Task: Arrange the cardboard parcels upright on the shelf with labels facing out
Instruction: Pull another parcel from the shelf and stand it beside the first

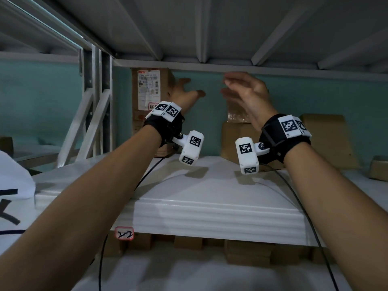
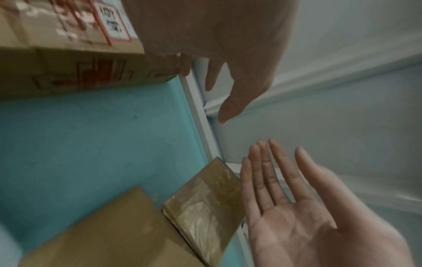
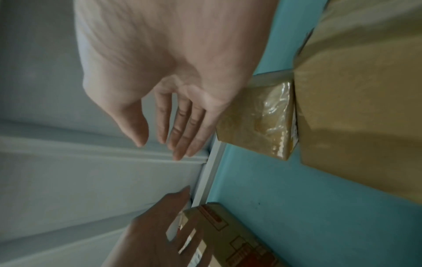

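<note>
Both of a person's bare hands are raised inside a white metal shelf (image 1: 210, 185), each with fingers straight and spread, gripping nothing. The left hand (image 1: 184, 91) is up against the right side of a tall cardboard parcel (image 1: 147, 122) that stands upright against the teal back wall (image 1: 315, 97); whether skin actually touches cardboard cannot be told from the blurred views. The parcel's white shipping label (image 1: 148, 85) faces outward, just left of that hand, with a small red-bordered sticker (image 1: 152, 106) below it near the wrist.

The right hand (image 1: 245, 93) hangs in the air with its palm turned toward the left hand, apart from it with bare wall showing between them. Directly below and behind its fingers sits a small parcel wrapped in shiny clear tape (image 1: 237, 114), resting on top of a lower brown box (image 1: 237, 135). To the right of that hand, a large brown parcel (image 1: 327, 139) leans against the wall, and 1 more small box (image 1: 379, 166) sits further right at the frame's edge.

Each wrist wears a black strap carrying white marker-coded camera blocks. Under the forearms, on the shelf's front lip, is a red-bordered tag (image 1: 124, 233), and more cardboard boxes (image 1: 247, 250) fill the level beneath.
</note>
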